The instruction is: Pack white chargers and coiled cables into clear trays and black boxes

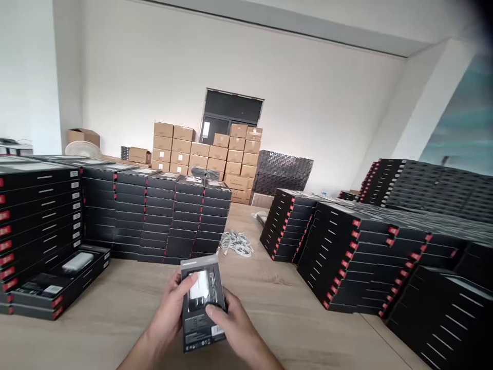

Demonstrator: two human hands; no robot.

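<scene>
A dark retail box point(198, 329) is held above the wooden table, its printed face turned up toward me. Through its window a white device point(199, 289) shows, with what looks like a cable beside it. My left hand point(167, 308) grips the box's left side, thumb on the window. From the right side my right hand point(235, 321) holds the same box, its thumb pressed on the face below the window. The fingers behind the box are hidden. To the left, a white device point(78, 261) sits on two stacked black boxes point(61, 288).
Tall stacks of black boxes stand at the left point(40, 221), behind my hands point(154, 218) and at the right point(339, 257). Loose white cables point(236, 243) lie on the wooden table point(277, 303) between them. Brown cartons point(219, 154) are piled by the back wall.
</scene>
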